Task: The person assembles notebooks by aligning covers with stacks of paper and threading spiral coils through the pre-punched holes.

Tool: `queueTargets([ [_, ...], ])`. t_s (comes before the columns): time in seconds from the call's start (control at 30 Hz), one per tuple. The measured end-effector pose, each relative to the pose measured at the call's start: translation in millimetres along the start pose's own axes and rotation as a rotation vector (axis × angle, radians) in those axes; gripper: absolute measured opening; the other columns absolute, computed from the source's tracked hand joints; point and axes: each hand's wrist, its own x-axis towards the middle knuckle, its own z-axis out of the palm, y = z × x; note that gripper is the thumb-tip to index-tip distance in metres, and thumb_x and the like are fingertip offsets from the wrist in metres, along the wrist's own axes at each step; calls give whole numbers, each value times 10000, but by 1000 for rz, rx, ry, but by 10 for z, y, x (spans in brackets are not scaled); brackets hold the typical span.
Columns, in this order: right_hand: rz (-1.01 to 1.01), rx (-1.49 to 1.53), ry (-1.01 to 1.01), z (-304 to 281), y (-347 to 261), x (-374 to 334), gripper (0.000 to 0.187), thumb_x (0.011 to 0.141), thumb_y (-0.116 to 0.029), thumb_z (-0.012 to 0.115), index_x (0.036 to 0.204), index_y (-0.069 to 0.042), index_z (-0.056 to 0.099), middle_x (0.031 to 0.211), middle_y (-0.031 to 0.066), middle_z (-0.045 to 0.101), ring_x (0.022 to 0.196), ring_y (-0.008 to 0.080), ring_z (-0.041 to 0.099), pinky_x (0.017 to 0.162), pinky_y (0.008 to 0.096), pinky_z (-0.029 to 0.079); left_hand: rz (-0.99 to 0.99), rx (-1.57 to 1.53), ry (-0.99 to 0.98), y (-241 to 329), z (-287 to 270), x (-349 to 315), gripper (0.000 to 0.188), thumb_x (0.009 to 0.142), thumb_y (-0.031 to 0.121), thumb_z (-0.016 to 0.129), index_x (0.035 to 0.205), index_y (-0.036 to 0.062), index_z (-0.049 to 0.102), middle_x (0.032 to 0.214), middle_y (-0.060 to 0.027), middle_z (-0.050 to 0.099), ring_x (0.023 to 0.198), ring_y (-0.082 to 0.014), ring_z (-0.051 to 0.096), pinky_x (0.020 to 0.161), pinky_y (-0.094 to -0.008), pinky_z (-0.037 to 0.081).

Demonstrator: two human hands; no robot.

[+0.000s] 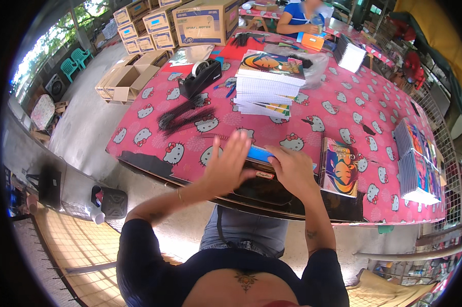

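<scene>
A narrow blue strip (260, 153) lies across a dark device with a small red-and-white label at the table's near edge. My left hand (228, 162) is at the strip's left end, fingers stretched out and slightly blurred, gripping nothing visible. Over the strip's right part my right hand (294, 171) is bent, its thumb at the near side; its other fingertips are hidden. Just right of it lies a spiral notebook (339, 168) with a colourful orange-and-purple cover. Black spiral binding coils (185, 116) rest on the table farther left.
A tall notebook stack (268, 84) stands mid-table, beside a black tape dispenser (200, 78) and blue-handled pliers (225, 88). More notebooks (418, 161) pile at the right edge. Cardboard boxes (205, 23) stand behind on the left. Across the table sits a person in blue (294, 13).
</scene>
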Motion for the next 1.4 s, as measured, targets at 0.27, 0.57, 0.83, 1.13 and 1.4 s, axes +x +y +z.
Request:
queueTargets([
  [0.27,20,32,3,-1,30,-12,218,904,-160,670,1116,-115,695,979,92,728,826,332,694,707,449,525,74,-38,25,2,72,119,835,929,553,573,1480,-50,403,1544,-292,389,1476,-444,311,1175,-662,126],
  [0.57,-12,58,42,51,107,-49,276,902,-166,672,1174,-121,681,1008,98,738,843,332,702,726,441,536,192,-149,-121,183,32,-10,898,862,543,656,1469,-63,388,1563,-296,348,1482,-412,313,1159,-674,179],
  [0.83,114,514,241,-220,334,-465,697,802,-81,812,1424,-92,498,1239,165,667,1144,266,648,958,404,513,216,-32,-140,260,-121,164,841,851,523,682,1454,-2,418,1493,-211,451,1412,-342,421,1094,-618,332],
  [1.13,416,1056,492,592,440,-559,400,870,-3,775,1231,-22,603,1033,34,654,940,85,608,809,234,498,164,165,-133,223,-207,515,902,849,586,650,1451,-42,413,1509,-276,422,1430,-397,394,1142,-636,262],
  [1.4,359,938,557,680,371,-526,470,854,-35,801,1259,-38,561,1069,50,609,910,98,597,770,236,492,192,64,39,69,-146,580,820,926,564,560,1487,-15,409,1544,-222,423,1467,-356,361,1164,-619,232],
])
